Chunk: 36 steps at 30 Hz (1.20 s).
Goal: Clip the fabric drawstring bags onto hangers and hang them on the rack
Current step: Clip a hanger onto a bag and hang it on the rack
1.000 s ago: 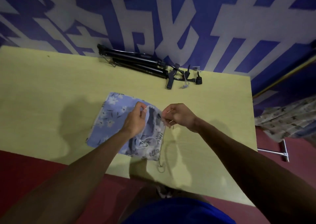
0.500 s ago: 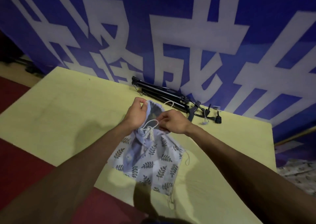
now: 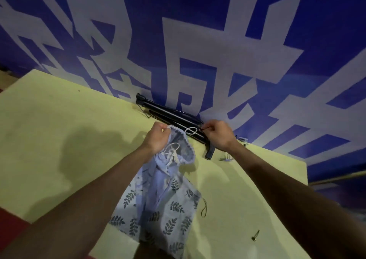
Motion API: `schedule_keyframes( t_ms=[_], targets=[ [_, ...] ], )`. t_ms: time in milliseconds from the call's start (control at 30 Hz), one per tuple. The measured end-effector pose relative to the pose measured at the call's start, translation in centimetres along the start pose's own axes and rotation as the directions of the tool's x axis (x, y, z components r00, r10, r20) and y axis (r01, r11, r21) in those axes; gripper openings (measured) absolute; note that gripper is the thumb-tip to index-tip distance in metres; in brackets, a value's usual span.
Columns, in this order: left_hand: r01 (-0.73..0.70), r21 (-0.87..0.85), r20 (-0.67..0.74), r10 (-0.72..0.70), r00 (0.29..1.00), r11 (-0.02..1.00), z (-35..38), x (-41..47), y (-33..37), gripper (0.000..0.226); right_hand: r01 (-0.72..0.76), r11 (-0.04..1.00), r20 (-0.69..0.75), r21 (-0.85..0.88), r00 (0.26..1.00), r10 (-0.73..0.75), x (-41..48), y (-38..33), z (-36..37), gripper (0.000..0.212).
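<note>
A pale blue drawstring bag printed with dark leaves hangs in the air over the yellow table. My left hand pinches the gathered top hem of the bag. My right hand grips the white drawstring, which stretches as a loop between my two hands. A second loop of cord dangles just below my left hand. No hanger is clearly visible.
A black folded tripod lies along the table's back edge under the blue wall banner, right behind my hands. A small dark screw-like piece lies on the table at lower right. Red floor shows at lower left.
The bag has been lifted off the table and now hangs from my hands. My hands have moved apart, drawing the cord out to the right.
</note>
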<state>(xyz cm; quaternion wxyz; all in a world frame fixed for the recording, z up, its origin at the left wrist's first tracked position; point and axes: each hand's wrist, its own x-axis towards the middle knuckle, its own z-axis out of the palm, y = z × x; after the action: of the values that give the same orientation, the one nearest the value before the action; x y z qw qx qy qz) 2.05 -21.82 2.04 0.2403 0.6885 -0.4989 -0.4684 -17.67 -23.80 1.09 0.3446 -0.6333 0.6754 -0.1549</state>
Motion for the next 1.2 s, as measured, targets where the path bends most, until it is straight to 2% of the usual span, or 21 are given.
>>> schedule_keyframes(
  t_ms=[67, 133, 367, 500, 633, 767, 867, 1067, 1200],
  targets=[
    [0.003, -0.015, 0.02, -0.003, 1.0, 1.0, 0.4, 1.2, -0.5, 0.032, 0.037, 0.989, 0.045, -0.145, 0.998, -0.031, 2.6, -0.1, 0.1, 0.027],
    [0.01, -0.027, 0.039, -0.009, 0.999, 1.0, 0.5, 2.5, -0.9, 0.038, 0.055, 0.966, 0.08, -0.253, 0.996, -0.036, 5.4, -0.5, 0.8, 0.03],
    [0.12, -0.033, 0.147, -0.114, 0.983, 0.992, 0.0, 5.2, -3.2, 0.035, 0.133, 0.828, 0.219, -0.545, 0.976, -0.013, 11.2, 0.3, 6.3, 0.053],
    [0.185, -0.038, 0.23, -0.172, 0.958, 0.982, -0.7, 5.7, -4.8, 0.026, 0.168, 0.755, 0.184, -0.634, 0.981, -0.063, 12.3, 0.7, 7.4, 0.054],
    [0.18, -0.098, 0.302, -0.143, 0.943, 0.979, -1.0, 4.9, -5.1, 0.016, 0.147, 0.755, 0.156, -0.639, 0.986, -0.059, 12.1, 0.2, 6.4, 0.046],
    [0.146, -0.115, 0.247, -0.114, 0.962, 0.983, -0.8, 3.5, -3.5, 0.011, 0.096, 0.805, 0.106, -0.586, 0.993, -0.041, 10.1, -0.1, 4.2, 0.037],
    [0.13, -0.11, 0.194, -0.107, 0.975, 0.985, -0.2, 2.2, -2.2, 0.028, 0.135, 0.85, 0.135, -0.509, 0.988, -0.076, 7.6, -0.1, 1.7, 0.049],
    [0.067, -0.122, 0.225, -0.038, 0.974, 0.99, 1.7, -1.2, -1.7, 0.02, 0.143, 0.975, 0.106, -0.173, 0.986, -0.126, -0.6, 1.5, -4.0, 0.043],
    [0.097, -0.191, 0.157, -0.067, 0.985, 0.977, 2.5, -2.8, -2.3, 0.017, 0.061, 0.998, 0.172, -0.001, 0.983, -0.06, -6.0, 4.1, -7.6, 0.049]
  ],
)
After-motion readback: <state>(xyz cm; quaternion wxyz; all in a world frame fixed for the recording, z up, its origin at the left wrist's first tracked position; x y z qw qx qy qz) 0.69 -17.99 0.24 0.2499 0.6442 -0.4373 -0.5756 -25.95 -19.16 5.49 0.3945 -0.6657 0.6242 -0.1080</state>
